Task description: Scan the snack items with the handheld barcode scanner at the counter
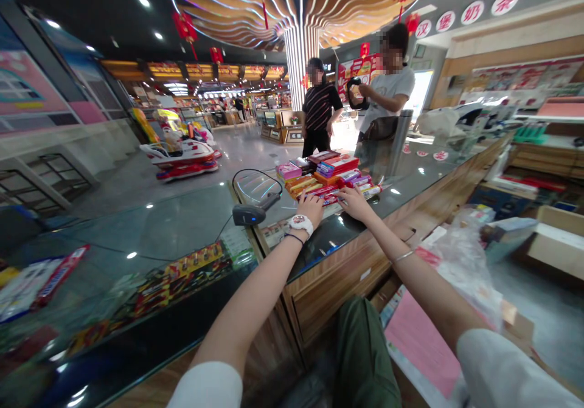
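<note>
A pile of small colourful candy packs (314, 180) lies on the glass counter, in red, orange, pink and purple wrappers. At its near edge is a red candy pack (329, 200) between my two hands. My left hand (312, 208), with a white watch on the wrist, rests its spread fingertips at the left end of that pack. From the right, my right hand (354, 204) reaches to the pack's other end with fingers stretched out. Whether either hand grips the pack is hard to see. Left of my left hand lies a black barcode scanner (255, 210) with its cable.
The glass counter (182, 219) runs left and right, with packets on display under the glass. Two people (322, 107) stand across it. Clear plastic bags (465, 256), an open cardboard box (559, 238) and a pink sheet (422, 341) lie on my right side.
</note>
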Available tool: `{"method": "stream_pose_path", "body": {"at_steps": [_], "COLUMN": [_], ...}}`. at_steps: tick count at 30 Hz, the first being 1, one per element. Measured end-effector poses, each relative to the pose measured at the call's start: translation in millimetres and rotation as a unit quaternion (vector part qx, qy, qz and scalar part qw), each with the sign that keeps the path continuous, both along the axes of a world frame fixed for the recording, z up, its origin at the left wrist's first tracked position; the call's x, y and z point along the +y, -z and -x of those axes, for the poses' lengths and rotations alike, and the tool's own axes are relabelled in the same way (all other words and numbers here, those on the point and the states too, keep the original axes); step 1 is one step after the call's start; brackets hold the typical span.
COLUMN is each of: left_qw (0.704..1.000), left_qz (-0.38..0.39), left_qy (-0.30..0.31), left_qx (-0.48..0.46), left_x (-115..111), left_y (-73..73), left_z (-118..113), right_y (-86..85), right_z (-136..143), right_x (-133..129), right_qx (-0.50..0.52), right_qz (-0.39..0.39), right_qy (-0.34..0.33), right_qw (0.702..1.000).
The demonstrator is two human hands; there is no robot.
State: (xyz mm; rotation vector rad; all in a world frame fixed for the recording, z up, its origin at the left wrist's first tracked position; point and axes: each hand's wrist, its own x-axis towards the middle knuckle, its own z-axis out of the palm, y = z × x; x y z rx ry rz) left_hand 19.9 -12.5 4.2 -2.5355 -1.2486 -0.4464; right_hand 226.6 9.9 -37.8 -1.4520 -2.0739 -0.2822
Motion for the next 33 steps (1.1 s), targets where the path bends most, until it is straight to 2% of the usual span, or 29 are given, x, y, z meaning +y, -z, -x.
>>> {"method": "stream_pose_path", "body": {"at_steps": [4,10,17,21,25,29,33], "left_qw": [1.000,0.999,0.998,0.993,0.988,0.985,0.982], "left_qz": [-0.007,-0.025,-0.061,-0.094,-0.122,-0.130,-0.141], "left_qy": [-0.009,-0.015,-0.022,-0.036,-0.048,-0.074,-0.099], "left_qx": [0.011,0.018,-0.023,-0.058,-0.079,-0.082,-0.079], "left_x": [-1,-5,-21,-32,-43,-54,-65], "left_y": [-3.6,-10.2,-31.8,-47.4,-61.8,-69.4,-69.8], "left_z": [-1,2,24,50,86,126,165], "right_y": [-0.4,-4.2,-27.6,-50.2,-70.4,-81.3,-86.5], "right_z": [1,4,22,48,84,126,170], "right_x": [-1,-11,-29,-37,-41,-44,-44], "right_qx": [-0.004,0.005,0.016,0.027,0.035,0.036,0.032], "right_qz": [-0.011,-0.071,-0.120,-0.123,-0.146,-0.175,-0.188], "right_qy": [-0.007,-0.027,-0.046,-0.074,-0.111,-0.149,-0.182], "right_qw": [1.000,0.997,0.992,0.989,0.982,0.973,0.965]}}
